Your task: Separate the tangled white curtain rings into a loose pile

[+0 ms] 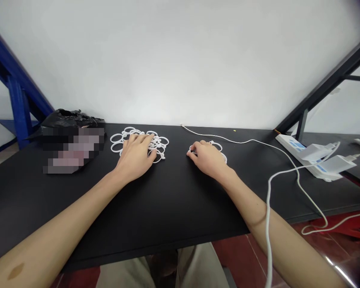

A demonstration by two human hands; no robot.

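My left hand (pixel 136 154) lies flat with fingers stretched out on a cluster of several white plastic rings (pixel 120 141) on the black table (pixel 168 200). My right hand (pixel 207 158) rests to the right, fingers curled over one or two white rings (pixel 220 149); its fingertips press on them near the left edge. Part of these rings is hidden under the hand.
A black plastic bag (pixel 69 118) sits at the back left beside a blurred patch. A white cable (pixel 258 142) runs across the table and over my right forearm. A white power strip (pixel 312 156) with plugged adapters lies at right. A blue frame (pixel 18 104) stands far left.
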